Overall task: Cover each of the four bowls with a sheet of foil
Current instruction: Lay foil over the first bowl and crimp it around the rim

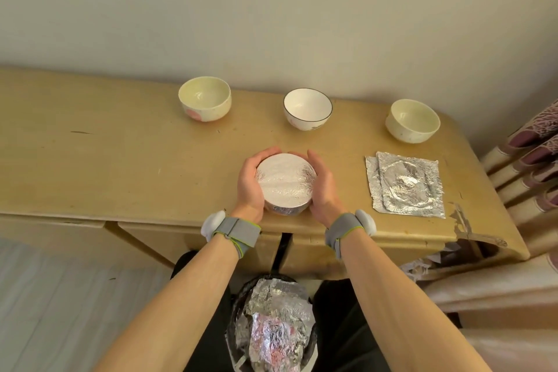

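Both hands, the left hand [250, 181] and right hand [323, 183], cup the sides of a foil-covered bowl [285, 183] near the front edge of a scuffed, tan wooden desk [120, 160], palms curved and pressed against the smooth, taut silver sheet. Three open ceramic bowls stand in a row toward the wall: a cream bowl [205, 102] at left, a dark-rimmed white bowl [307, 108] in the middle, another cream bowl [412, 120] at right. Crinkled square foil sheets [407, 187] lie stacked flat just right of the hands. Crumpled foil [276, 320] fills a bin below the desk.
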`<state>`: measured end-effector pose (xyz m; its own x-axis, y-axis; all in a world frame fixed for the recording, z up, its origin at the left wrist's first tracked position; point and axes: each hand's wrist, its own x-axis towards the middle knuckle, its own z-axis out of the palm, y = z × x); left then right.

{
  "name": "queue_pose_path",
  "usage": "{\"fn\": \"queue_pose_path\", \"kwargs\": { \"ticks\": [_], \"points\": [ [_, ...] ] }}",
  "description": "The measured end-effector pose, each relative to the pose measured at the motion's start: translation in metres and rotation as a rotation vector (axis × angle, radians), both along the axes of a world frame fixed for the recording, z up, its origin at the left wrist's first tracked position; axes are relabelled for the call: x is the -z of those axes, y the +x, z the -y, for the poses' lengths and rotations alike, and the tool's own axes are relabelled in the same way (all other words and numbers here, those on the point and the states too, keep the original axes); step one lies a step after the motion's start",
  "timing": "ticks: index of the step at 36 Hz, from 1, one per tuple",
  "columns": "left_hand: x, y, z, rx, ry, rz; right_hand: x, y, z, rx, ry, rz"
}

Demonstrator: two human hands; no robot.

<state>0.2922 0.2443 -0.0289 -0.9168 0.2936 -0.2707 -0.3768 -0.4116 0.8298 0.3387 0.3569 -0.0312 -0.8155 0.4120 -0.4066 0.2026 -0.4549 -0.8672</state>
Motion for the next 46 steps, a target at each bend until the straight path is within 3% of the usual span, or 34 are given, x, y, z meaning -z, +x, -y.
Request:
{"fn": "queue_pose_path", "kwargs": {
  "ticks": [15, 19, 24, 27, 33, 40, 46],
  "points": [
    [0.004, 0.006, 0.035, 0.022, -0.203, 0.051, -0.003, 0.026, 0.001, 0.215, 0.01, 0.046],
    [0.001, 0.017, 0.046, 0.044, -0.298, 0.044, 0.0, 0.044, 0.0, 0.247, 0.112, 0.067],
    [-0.009, 0.018, 0.046, 0.125, -0.456, 0.062, -0.006, 0.054, 0.005, 0.147, 0.356, 0.256],
    [-0.01, 0.013, 0.043, 0.179, -0.543, 0.069, -0.017, 0.052, 0.009, 0.082, 0.255, 0.302],
    [-0.024, 0.023, 0.039, 0.178, -0.493, 0.14, -0.025, 0.048, 0.008, 0.17, 0.03, 0.23],
    [-0.023, 0.034, 0.042, 0.238, -0.512, 0.189, -0.025, 0.04, -0.001, 0.22, 0.02, 0.17],
    [-0.018, 0.012, 0.046, 0.103, -0.776, 0.038, -0.023, 0.038, -0.003, 0.238, 0.155, 0.169]
  ]
}}
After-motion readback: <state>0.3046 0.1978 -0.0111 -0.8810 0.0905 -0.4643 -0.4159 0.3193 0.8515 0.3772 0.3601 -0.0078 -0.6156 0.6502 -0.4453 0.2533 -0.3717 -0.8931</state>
